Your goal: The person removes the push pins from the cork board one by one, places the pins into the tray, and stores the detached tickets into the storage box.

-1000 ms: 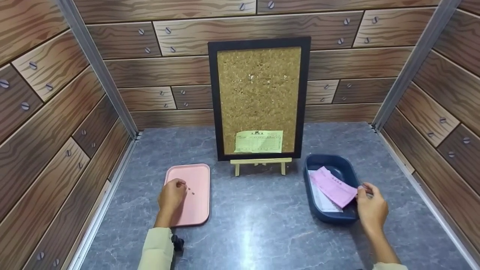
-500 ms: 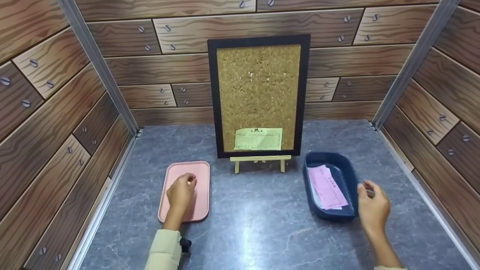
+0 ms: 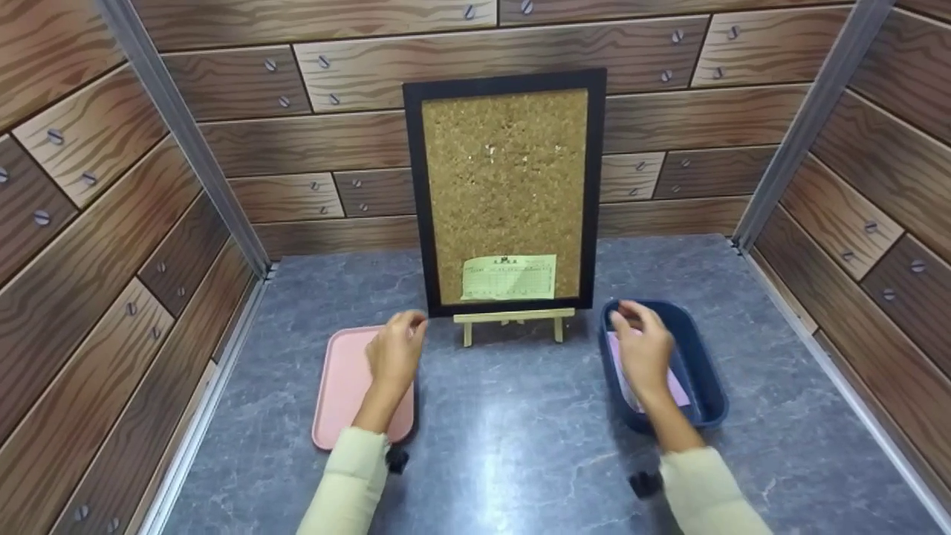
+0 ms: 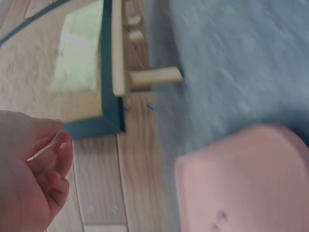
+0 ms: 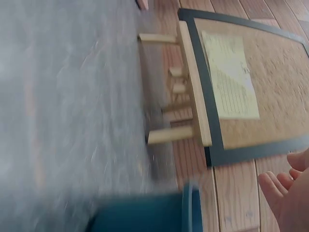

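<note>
My left hand (image 3: 394, 353) is over the right side of the pink tray (image 3: 342, 386), fingers loosely curled. The left wrist view shows nothing between its thumb and fingers, and several small dark bits (image 4: 219, 217) in the tray. My right hand (image 3: 646, 353) hovers over the dark blue box (image 3: 706, 364), thumb and fingers apart and holding nothing. Partly hidden beneath it, a pink paper slip (image 3: 677, 390) lies in the box. A framed corkboard (image 3: 505, 178) stands ahead, bearing a pale green printed slip (image 3: 509, 279) low down, with a small dark pin (image 3: 505, 259) at its top.
A small wooden easel (image 3: 513, 316) props up the board on the grey marbled table (image 3: 513, 409). Wood-patterned walls (image 3: 327, 141) enclose the back and both sides.
My right hand has let the pink slip drop into the box and moved left and forward over it. My left hand has risen from the tray, moving right towards the board.
</note>
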`<state>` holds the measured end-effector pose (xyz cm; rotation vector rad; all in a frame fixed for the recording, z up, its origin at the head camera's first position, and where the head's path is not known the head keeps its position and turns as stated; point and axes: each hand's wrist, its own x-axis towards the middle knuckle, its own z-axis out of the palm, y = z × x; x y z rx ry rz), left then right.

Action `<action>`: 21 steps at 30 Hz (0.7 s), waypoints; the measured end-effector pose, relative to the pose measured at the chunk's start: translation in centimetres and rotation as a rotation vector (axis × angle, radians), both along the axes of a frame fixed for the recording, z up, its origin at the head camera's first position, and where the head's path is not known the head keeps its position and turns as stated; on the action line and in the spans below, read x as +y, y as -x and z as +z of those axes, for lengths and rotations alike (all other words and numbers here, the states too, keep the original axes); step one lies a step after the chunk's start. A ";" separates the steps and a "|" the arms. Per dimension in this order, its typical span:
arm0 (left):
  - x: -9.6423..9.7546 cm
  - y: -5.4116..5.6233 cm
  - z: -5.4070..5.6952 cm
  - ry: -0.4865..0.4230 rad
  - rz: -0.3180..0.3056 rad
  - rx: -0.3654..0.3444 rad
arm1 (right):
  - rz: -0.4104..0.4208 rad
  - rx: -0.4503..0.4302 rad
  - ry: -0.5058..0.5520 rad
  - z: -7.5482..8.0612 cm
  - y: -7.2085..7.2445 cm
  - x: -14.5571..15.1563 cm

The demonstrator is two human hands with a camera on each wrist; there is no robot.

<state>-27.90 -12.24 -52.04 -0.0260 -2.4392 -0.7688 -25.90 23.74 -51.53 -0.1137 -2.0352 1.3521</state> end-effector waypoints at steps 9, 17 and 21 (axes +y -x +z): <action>4.3 2.2 1.5 0.011 -0.058 0.128 | 0.005 -0.040 -0.043 0.6 4.4 -3.7; 7.2 4.8 2.8 0.048 -0.024 0.194 | 0.020 -0.092 -0.080 0.8 7.5 -5.4; 8.6 6.0 3.3 0.049 -0.033 0.206 | 0.033 -0.109 -0.070 0.7 8.5 -6.0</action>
